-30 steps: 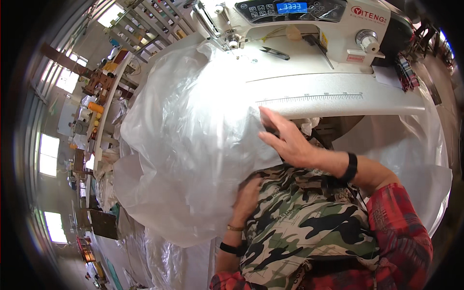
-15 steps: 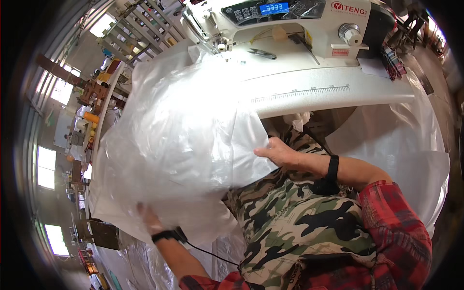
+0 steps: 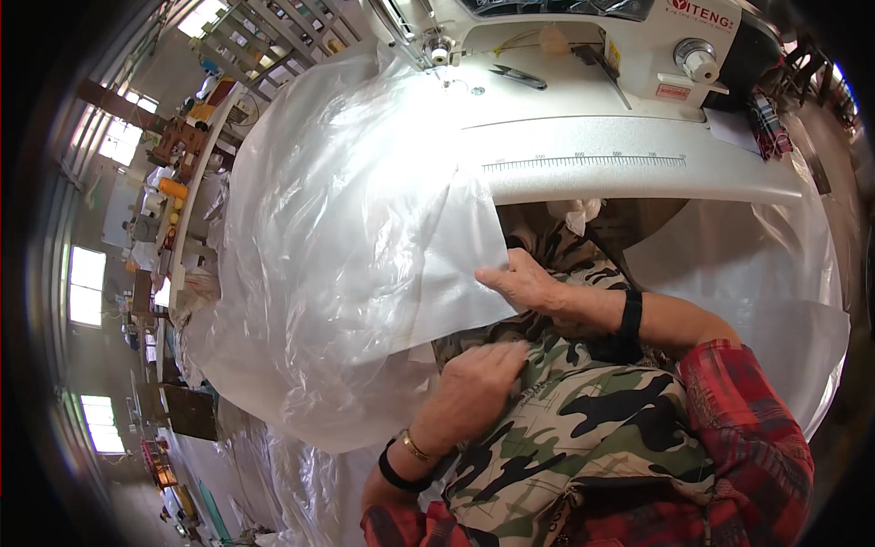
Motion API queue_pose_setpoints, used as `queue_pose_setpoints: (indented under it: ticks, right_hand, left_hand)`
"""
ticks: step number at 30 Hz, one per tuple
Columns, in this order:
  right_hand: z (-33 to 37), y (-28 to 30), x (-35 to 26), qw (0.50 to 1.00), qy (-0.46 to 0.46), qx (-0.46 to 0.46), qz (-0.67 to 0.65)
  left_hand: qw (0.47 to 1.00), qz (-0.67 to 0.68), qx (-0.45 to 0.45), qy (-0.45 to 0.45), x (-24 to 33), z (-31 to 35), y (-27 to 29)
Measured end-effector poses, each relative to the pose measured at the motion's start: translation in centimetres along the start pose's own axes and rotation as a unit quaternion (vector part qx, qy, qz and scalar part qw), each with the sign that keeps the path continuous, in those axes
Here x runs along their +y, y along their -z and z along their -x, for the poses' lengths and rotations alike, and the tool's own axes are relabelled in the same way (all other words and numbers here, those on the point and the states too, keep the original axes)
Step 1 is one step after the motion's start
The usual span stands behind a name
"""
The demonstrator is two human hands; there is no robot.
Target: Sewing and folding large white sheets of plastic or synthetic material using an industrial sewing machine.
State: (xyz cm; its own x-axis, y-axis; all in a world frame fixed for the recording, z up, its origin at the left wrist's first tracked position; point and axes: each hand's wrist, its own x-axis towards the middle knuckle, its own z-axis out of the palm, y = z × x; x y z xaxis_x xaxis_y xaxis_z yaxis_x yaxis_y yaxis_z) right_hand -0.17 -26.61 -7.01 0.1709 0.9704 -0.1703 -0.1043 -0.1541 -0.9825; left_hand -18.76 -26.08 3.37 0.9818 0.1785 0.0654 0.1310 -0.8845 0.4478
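Note:
A large translucent white plastic sheet (image 3: pixel 337 264) spreads from under the sewing machine's head (image 3: pixel 424 32) down over the left and toward my lap. My right hand (image 3: pixel 529 281) pinches the sheet's right edge near its lower corner, thumb on top. Below it, my left hand (image 3: pixel 476 387) is over my camouflage apron (image 3: pixel 583 428), close to the sheet's lower edge. Its fingers are bent and pressed together; the fingertips are partly hidden, so whatever they may hold does not show.
Thread snips (image 3: pixel 518 77) lie on the white machine bed (image 3: pixel 583 178), which carries a printed ruler along its front. More plastic sheeting (image 3: pixel 756 264) hangs at the right. A cluttered bench (image 3: pixel 196 196) stands at the far left.
My left hand has moved right from the sheet's lower left to beside my right hand, over the apron. My right hand keeps its pinch. The view has shifted slightly.

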Motion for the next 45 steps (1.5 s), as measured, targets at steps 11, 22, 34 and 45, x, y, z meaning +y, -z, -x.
queue_pose_setpoints:
  ticks: [11,22,34,45]
  right_hand:
    - [0.7,0.9,0.5,0.999,0.035,0.026,0.029]
    - [1.1,3.0,0.5,1.000,-0.026,-0.004,-0.007]
    - [3.5,2.0,-4.8,0.828,0.400,0.221,0.324]
    - [2.4,-0.9,-4.8,0.949,-0.066,-0.212,-0.225]
  left_hand:
    - [0.882,-0.018,0.360,0.303,-13.1,0.6,2.6]
    - [0.869,0.127,0.380,0.290,-12.6,2.1,2.8]
    - [0.749,0.503,0.355,0.245,-8.3,1.4,1.7]
    - [0.765,0.447,0.376,0.271,-7.7,0.9,-0.1]
